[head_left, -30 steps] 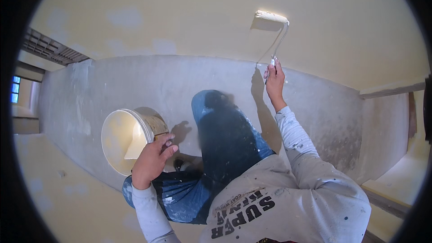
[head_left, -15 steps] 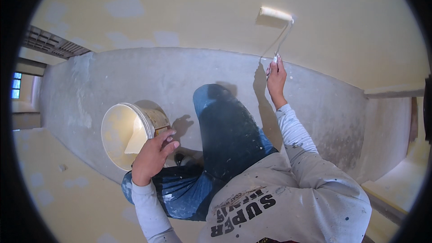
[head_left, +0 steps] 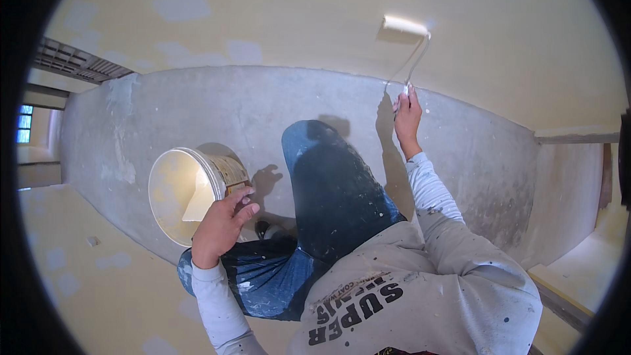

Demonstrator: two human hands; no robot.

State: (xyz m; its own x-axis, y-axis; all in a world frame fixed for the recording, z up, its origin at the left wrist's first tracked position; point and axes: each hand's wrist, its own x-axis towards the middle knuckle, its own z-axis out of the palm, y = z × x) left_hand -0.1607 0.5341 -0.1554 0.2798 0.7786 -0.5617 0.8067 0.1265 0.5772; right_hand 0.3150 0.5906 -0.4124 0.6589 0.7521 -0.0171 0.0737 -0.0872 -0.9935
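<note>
Nearest is the paint-flecked, pale grey sweatshirt, and past it the blue trousers with the knees bent and whitish smears on the cloth. The left forearm rises from the lower edge, and the left hand hangs in front of the bucket with its back upward, the fingers loosely curled, thumb apart, gripping nothing. Whether it brushes the bucket is hard to tell from above.

The bucket stands on the grey floor, its mouth facing the view: a round, pale rim, a cream inside with a bright wedge-shaped patch, and yellow-brown marks on the outer wall. A dark shoe shows just beside it.

The right arm reaches well forward, away from the body, its sleeve spattered. The right hand has its fingers closed round the handle of the paint roller, covering most of the grip. From there a thin metal frame bends up to the right end of a cream, cylindrical sleeve, which lies slightly tilted at the cream wall, its shadow just beside it.
</note>
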